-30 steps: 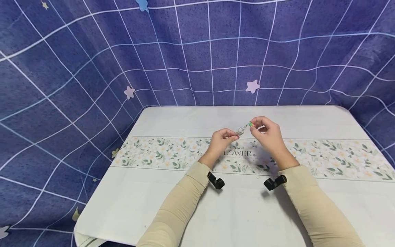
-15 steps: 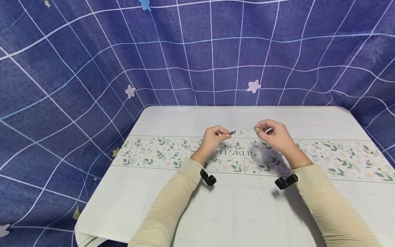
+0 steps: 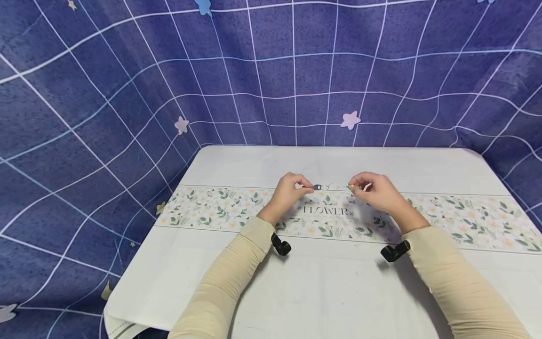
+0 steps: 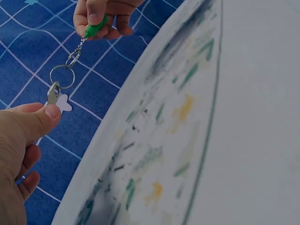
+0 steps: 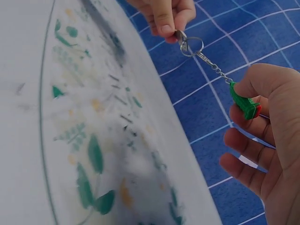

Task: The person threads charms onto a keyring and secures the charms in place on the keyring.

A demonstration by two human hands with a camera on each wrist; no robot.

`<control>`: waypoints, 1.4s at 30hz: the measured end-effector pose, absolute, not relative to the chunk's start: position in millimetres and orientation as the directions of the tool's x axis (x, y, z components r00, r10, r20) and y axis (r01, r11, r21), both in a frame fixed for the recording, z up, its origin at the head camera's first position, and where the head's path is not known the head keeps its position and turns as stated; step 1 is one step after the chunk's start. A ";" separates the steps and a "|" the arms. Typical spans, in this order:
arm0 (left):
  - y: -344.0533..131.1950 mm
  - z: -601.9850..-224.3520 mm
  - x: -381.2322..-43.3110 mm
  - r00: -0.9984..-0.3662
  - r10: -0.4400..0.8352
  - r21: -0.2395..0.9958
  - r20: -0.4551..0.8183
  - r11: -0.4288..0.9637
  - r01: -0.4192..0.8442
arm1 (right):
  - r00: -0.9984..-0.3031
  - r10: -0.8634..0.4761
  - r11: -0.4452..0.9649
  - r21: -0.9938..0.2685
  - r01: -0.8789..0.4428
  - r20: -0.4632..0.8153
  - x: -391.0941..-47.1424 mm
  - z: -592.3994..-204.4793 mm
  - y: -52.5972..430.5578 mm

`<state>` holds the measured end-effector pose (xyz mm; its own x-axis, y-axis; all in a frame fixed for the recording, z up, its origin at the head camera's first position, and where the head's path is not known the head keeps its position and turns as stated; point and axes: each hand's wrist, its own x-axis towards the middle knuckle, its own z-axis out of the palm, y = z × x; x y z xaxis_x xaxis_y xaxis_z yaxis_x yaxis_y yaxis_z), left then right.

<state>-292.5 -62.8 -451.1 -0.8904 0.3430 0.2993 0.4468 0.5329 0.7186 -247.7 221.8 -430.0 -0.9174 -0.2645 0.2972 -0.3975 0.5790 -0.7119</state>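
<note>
In the head view my left hand (image 3: 288,190) pinches a metal key (image 4: 53,95) between thumb and fingers; only its holed head shows, the rest hidden in the grip. A split key ring (image 4: 73,77) passes through that head. From the ring a short silver chain (image 5: 216,69) runs to a small green keychain charm (image 5: 243,103) with a red end. My right hand (image 3: 377,190) holds the charm between thumb and index finger, its other fingers loosely bent. Ring and chain stretch between the two hands, held up above the table.
A white-covered table (image 3: 330,292) spreads below, crossed by a floral printed band (image 3: 228,212) lettered FLOWER. Behind it and at the left hangs a blue curtain (image 3: 271,75) with grid lines and stars. Each wrist wears a black camera mount (image 3: 281,245).
My hands have moved apart, the left one leftward and the right one rightward, drawing the ring and chain out into a nearly level line. Both have come slightly lower in the head view.
</note>
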 end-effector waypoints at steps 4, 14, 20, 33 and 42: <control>-64.4 -457.3 -292.4 -0.888 0.361 0.685 0.284 0.572 0.452 | -0.923 -0.276 0.576 -0.723 -0.382 0.268 -249.8 -440.8 220.8; -70.6 -470.3 -293.9 -0.866 0.442 0.649 0.233 0.593 0.477 | -0.943 -0.273 0.625 -0.710 -0.325 0.192 -254.0 -464.5 216.2; -74.3 -475.8 -295.2 -0.844 0.502 0.672 0.189 0.561 0.484 | -0.955 -0.256 0.659 -0.697 -0.284 0.147 -254.9 -472.2 213.7; -76.2 -482.6 -297.1 -0.857 0.483 0.652 0.181 0.593 0.472 | -0.935 -0.306 0.697 -0.626 -0.349 0.180 -253.5 -477.1 210.4; -78.2 -485.7 -298.9 -0.851 0.489 0.611 0.193 0.619 0.494 | -0.928 -0.298 0.733 -0.569 -0.373 0.224 -253.1 -481.3 207.4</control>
